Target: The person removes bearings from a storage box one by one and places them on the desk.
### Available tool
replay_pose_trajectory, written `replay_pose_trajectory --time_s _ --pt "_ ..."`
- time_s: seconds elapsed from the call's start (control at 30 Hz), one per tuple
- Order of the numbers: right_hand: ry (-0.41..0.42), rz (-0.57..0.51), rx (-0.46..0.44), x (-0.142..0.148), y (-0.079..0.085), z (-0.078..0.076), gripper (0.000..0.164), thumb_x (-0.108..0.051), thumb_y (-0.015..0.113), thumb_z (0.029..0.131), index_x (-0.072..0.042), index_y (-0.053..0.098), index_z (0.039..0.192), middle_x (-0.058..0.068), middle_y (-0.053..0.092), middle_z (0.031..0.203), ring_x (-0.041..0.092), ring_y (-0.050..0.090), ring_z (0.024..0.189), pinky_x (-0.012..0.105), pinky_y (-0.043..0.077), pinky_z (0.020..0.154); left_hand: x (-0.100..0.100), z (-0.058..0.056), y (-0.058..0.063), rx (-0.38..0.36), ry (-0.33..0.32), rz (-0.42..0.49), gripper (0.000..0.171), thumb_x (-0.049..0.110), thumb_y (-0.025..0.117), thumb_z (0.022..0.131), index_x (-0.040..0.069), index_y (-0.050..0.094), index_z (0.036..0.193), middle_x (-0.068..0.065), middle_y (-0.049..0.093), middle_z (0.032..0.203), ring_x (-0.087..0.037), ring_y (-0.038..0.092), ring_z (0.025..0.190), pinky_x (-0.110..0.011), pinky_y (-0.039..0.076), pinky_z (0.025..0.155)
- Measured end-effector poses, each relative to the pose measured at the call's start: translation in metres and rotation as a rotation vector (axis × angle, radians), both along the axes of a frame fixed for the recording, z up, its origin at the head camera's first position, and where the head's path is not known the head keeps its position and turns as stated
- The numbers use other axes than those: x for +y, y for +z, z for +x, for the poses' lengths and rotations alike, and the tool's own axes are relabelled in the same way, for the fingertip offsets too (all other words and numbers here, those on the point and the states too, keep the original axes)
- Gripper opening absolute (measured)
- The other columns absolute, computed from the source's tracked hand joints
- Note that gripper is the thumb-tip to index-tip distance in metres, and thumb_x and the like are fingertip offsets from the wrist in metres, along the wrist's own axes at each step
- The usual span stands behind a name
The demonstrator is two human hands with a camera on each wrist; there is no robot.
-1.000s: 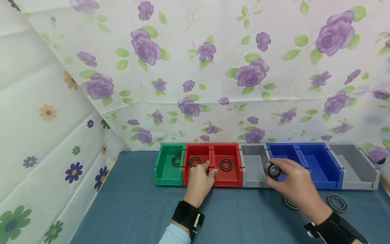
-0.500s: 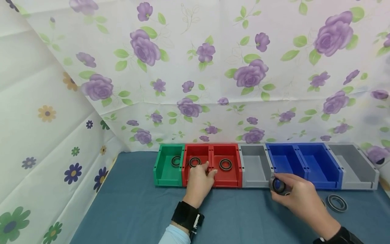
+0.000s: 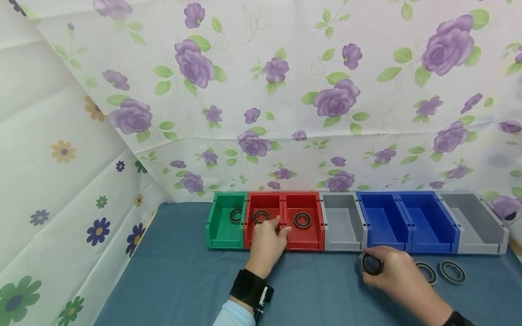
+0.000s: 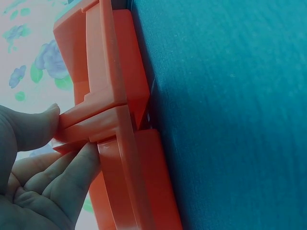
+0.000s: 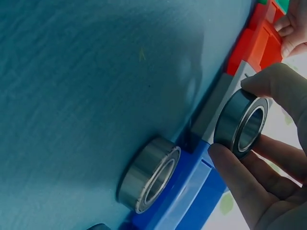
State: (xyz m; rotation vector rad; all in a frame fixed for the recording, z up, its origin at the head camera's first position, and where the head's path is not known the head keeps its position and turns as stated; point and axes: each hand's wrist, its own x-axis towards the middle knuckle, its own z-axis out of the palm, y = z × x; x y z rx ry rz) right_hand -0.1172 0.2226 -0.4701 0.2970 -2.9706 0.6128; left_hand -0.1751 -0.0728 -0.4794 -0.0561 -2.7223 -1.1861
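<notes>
In the head view, my left hand pinches the adjoining side walls of two red bins, thumb on one side and fingers on the other. A dark steel ball bearing is held by its rim between the thumb and fingers of my right hand, tilted in front of the grey bin's right corner. Two more bearings lie flat on the table to the right of that hand; the nearer one shows large in the right wrist view. Each red bin contains one bearing, partly beyond my left hand.
Bins stand in a row along the back: a green bin with a bearing, the red pair, a grey bin, two blue bins and another grey bin. Behind them hangs a flowered cloth. Blue-grey cloth covers the table.
My right hand has come down toward me with the bearing, from over the edge between grey and blue bins to in front of them. The left hand keeps its place.
</notes>
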Motion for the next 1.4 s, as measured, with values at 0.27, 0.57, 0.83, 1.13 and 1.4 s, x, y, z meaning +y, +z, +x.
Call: replay_pose_trajectory --time_s 0.27,0.57,0.83,1.13,1.4 --pt "0.007 0.013 -0.046 -0.001 -0.011 -0.001 0.052 -0.028 0.083 0.055 -0.010 0.070 0.103 0.007 0.069 0.098 0.024 0.066 0.091 0.044 0.054 0.075 0.000 0.001 -0.001 -0.001 -0.006 0.008 0.050 0.034 0.066 0.085 0.007 0.057 0.126 0.000 0.060 0.062 -0.012 0.042 0.035 -0.021 0.032 0.036" --pt "0.002 0.051 -0.056 -0.002 -0.020 -0.002 0.051 -0.028 0.082 0.054 -0.009 0.071 0.100 0.007 0.069 0.097 0.023 0.066 0.090 0.044 0.054 0.074 0.001 0.001 0.000 -0.009 0.002 0.011 0.050 0.034 0.066 0.085 0.007 0.058 0.126 -0.001 0.063 0.067 -0.012 0.043 0.035 -0.022 0.033 0.036" --pt "0.005 0.074 -0.147 -0.004 -0.021 -0.004 0.051 -0.028 0.083 0.054 -0.010 0.070 0.100 0.006 0.069 0.097 0.020 0.065 0.089 0.043 0.054 0.074 0.001 0.002 0.000 -0.003 0.006 0.007 0.049 0.032 0.067 0.084 0.008 0.058 0.126 0.001 0.062 0.065 -0.011 0.044 0.035 -0.022 0.034 0.036" --pt "0.006 0.080 -0.162 -0.005 -0.022 -0.005 0.051 -0.028 0.083 0.055 -0.010 0.070 0.101 0.006 0.068 0.098 0.020 0.065 0.089 0.043 0.054 0.074 0.001 0.001 0.001 -0.016 0.004 0.009 0.051 0.034 0.066 0.085 0.010 0.056 0.128 0.005 0.056 0.059 -0.012 0.045 0.036 -0.022 0.034 0.037" --pt "0.001 0.093 -0.188 -0.005 -0.023 -0.006 0.054 -0.030 0.083 0.056 -0.009 0.069 0.104 0.007 0.068 0.101 0.021 0.065 0.091 0.044 0.053 0.075 0.000 0.001 0.000 -0.009 0.000 0.001 0.050 0.035 0.065 0.085 0.010 0.057 0.127 0.005 0.054 0.054 -0.013 0.042 0.034 -0.022 0.032 0.036"
